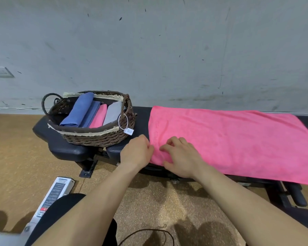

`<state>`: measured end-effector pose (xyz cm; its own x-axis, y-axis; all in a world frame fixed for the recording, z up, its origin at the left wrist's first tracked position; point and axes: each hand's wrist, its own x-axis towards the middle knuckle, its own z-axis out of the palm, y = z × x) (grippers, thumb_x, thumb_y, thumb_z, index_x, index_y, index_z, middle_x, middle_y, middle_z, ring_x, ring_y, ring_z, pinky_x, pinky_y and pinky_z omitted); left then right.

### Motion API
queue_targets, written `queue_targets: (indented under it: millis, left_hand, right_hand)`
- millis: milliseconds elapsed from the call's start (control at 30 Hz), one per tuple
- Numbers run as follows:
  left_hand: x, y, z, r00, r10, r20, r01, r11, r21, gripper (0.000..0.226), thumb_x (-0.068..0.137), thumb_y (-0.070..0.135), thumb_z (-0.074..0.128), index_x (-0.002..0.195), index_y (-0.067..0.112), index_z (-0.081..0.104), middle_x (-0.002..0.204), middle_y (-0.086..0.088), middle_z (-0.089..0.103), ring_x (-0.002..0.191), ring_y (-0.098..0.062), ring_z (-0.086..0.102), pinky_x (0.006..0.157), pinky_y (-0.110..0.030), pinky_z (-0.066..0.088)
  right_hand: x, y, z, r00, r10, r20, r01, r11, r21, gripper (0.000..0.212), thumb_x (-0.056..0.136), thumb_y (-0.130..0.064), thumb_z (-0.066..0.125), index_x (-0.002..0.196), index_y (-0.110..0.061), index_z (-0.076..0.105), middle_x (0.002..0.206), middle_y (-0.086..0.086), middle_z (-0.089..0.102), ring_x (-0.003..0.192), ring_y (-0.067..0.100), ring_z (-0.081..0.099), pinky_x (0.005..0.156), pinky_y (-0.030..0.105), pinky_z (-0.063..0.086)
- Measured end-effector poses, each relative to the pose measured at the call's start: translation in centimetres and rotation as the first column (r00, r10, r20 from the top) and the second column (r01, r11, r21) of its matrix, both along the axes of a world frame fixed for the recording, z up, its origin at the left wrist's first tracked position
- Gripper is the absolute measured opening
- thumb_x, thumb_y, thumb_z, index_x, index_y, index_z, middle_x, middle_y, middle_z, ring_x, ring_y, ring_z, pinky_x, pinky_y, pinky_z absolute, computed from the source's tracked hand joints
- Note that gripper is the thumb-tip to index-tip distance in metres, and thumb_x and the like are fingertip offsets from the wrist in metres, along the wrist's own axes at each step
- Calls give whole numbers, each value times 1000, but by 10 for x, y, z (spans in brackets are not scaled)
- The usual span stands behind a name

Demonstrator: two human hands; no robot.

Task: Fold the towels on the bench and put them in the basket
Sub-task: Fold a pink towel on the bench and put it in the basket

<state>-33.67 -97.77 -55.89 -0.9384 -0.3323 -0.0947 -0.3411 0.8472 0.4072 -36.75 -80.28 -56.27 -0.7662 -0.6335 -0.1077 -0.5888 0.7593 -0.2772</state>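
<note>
A large pink towel (229, 141) lies spread flat over the black padded bench (140, 118). My left hand (135, 151) pinches the towel's left edge near its front corner. My right hand (181, 157) rests on the towel just to the right, fingers curled on the cloth at the front left corner. At the bench's left end stands a dark woven basket (96, 137) holding folded towels: two blue (82, 110), one pink (99, 116) and one grey (113, 110).
A white price tag (128, 131) hangs from the basket's right handle. A white printed box (55, 194) lies on the brown floor at front left. A grey wall runs right behind the bench. A thin dark cord (149, 231) loops on the floor near me.
</note>
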Motion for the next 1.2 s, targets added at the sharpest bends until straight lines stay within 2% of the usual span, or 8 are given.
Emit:
queue_targets:
  millis: [267, 433, 533, 633, 733, 967, 1100, 1200]
  left_hand:
    - [-9, 5, 6, 992, 60, -113, -9, 912, 410, 7, 85, 20, 75, 83, 22, 69, 72, 5, 65, 68, -13, 63, 64, -27, 52]
    - [-10, 12, 13, 993, 83, -88, -15, 802, 597, 26, 95, -3, 49, 97, 9, 71, 81, -6, 74, 57, -9, 70, 51, -20, 53]
    - [-12, 12, 11, 993, 50, -107, 21, 815, 580, 15, 89, 2, 65, 96, 13, 73, 73, -2, 73, 63, -11, 72, 58, -25, 58]
    - [-14, 15, 5, 992, 38, -123, 35, 840, 542, 9, 87, 12, 71, 92, 19, 72, 69, 1, 73, 71, -17, 72, 71, -36, 62]
    - [-19, 20, 1, 978, 20, -208, 68, 911, 407, 11, 89, 16, 64, 94, 25, 70, 74, 7, 68, 76, -9, 66, 71, -23, 52]
    - [-74, 26, 4, 956, -46, -291, 111, 971, 213, 17, 88, 20, 60, 102, 22, 68, 99, 0, 58, 91, -17, 59, 86, -34, 49]
    - [-131, 10, -1, 974, 48, -221, -35, 998, 61, 26, 91, 28, 52, 115, 23, 62, 121, -12, 55, 112, -36, 56, 96, -43, 48]
    - [-165, 2, -8, 986, 96, -137, -87, 994, 68, 38, 96, 41, 50, 129, 24, 52, 130, -16, 52, 119, -40, 53, 96, -44, 45]
  right_hand:
    - [0, -13, 1, 996, -58, 63, 70, 976, -205, 72, 67, -74, 62, 123, -28, 54, 104, -11, 64, 101, 17, 56, 87, 40, 48]
    - [-5, -14, 0, 978, -179, 108, 202, 940, -275, 70, 64, -84, 56, 109, -30, 56, 91, -13, 70, 88, 14, 66, 76, 37, 54]
    - [-7, -12, 0, 965, -222, 141, 255, 923, -289, 55, 70, -75, 53, 105, -33, 57, 85, -14, 71, 86, 12, 66, 72, 35, 53]
    - [-9, -9, 1, 965, -227, 132, 258, 915, -311, 36, 79, -49, 46, 105, -31, 62, 90, -8, 73, 91, 20, 68, 71, 37, 55]
    - [-14, -3, 2, 961, -238, 144, 271, 917, -294, 26, 86, -36, 49, 105, -31, 66, 92, -7, 73, 90, 22, 67, 70, 38, 56]
    - [-26, 21, 5, 959, -265, 102, 282, 926, -249, 18, 90, -34, 51, 101, -33, 66, 92, -8, 72, 88, 22, 65, 66, 33, 49]
    - [-34, 39, 5, 954, -287, 88, 299, 933, -201, 18, 81, -30, 50, 92, -30, 63, 83, -9, 69, 83, 23, 63, 66, 33, 48]
    - [-41, 54, 5, 955, -281, 93, 293, 941, -170, 15, 76, -32, 51, 86, -26, 60, 80, -9, 63, 79, 21, 60, 65, 32, 49]
